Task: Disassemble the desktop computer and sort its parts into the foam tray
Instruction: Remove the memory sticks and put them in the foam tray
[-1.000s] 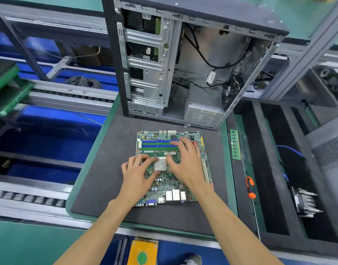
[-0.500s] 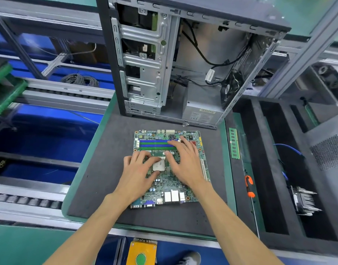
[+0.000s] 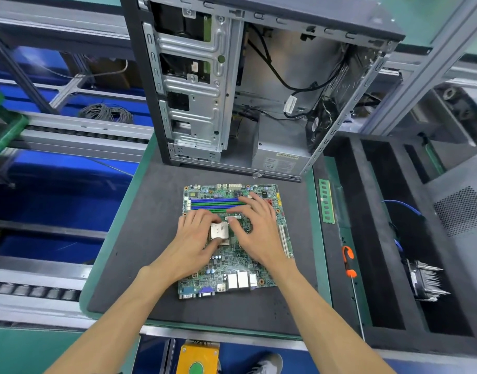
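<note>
Head view, looking down at a workbench: a green motherboard (image 3: 233, 238) is lying flat on a dark grey foam mat (image 3: 140, 238); both of a person's bare forearms are reaching in from the bottom edge. The left hand (image 3: 194, 238) is resting on the board's left-centre, thumb & fingers curling around a square silver CPU (image 3: 219, 230) and pinching it by its edges; the chip is sitting tilted at its socket near mid-board. The right hand (image 3: 254, 225) is lying just right of the chip, fingers spread and mostly straight, pressing on the board near the blue & green RAM slots (image 3: 215, 203); it's gripping nothing. Behind the board, at the mat's far edge, an opened desktop case (image 3: 248, 85) is standing upright w/ its side off; drive cage on the left, loose black cables and a grey power supply (image 3: 279, 155) showing inside. To the right, a black foam tray (image 3: 353, 225) w/ long compartments is sitting beside the mat; a green RAM stick (image 3: 326, 201) is lying along its left strip; nearer the camera an orange-handled screwdriver (image 3: 349, 263) is lying on the same strip, shaft pointing toward the viewer. A finned metal heatsink (image 3: 426, 280) is sitting in a compartment farther right; a blue cable (image 3: 402, 206) is showing above it. Left of the bench, conveyor rails (image 3: 69, 130) & blue bins (image 3: 56, 195) are running past.
</note>
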The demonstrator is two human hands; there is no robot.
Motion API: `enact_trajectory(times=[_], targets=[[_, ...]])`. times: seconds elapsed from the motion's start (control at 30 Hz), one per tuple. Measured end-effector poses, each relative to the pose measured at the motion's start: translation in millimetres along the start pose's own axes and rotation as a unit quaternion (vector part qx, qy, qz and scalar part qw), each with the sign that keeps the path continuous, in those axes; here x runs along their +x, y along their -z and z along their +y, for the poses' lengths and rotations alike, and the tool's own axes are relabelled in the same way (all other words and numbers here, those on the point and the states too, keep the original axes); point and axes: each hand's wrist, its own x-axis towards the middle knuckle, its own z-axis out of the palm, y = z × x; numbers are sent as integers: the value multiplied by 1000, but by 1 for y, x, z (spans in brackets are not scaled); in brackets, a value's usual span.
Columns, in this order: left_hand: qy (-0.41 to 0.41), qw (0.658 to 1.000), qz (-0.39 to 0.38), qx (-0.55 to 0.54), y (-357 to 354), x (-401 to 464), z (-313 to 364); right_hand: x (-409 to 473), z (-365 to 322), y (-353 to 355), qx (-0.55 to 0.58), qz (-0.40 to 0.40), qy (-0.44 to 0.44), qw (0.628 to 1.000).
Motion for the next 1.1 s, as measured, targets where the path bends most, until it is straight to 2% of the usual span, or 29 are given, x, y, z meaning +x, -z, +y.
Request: enact_trajectory(times=[0.27, 0.33, 0.47, 0.77, 0.93, 1.03, 1.1], targets=[[0, 999, 38, -2, 14, 2, -6, -2, 3, -1, 38, 34, 44, 998], [12, 998, 52, -14, 15, 0, -9, -5, 5, -1, 26, -4, 51, 998], [33, 995, 79, -45, 16, -3, -10, -10, 8, 1, -29, -129, 67, 989], [50, 992, 72, -95, 20, -6, -5, -6, 1, 15, -44, -197, 37, 979], [46, 986, 45, -153, 15, 0, 8, -9, -3, 18, -44, -180, 45, 982], [32, 984, 33, -173, 10, 12, 23, -16, 2, 29, -13, -92, 21, 995], [44, 978, 31, -204, 5, 23, 38, -20, 7, 44, 50, -39, -46, 997]])
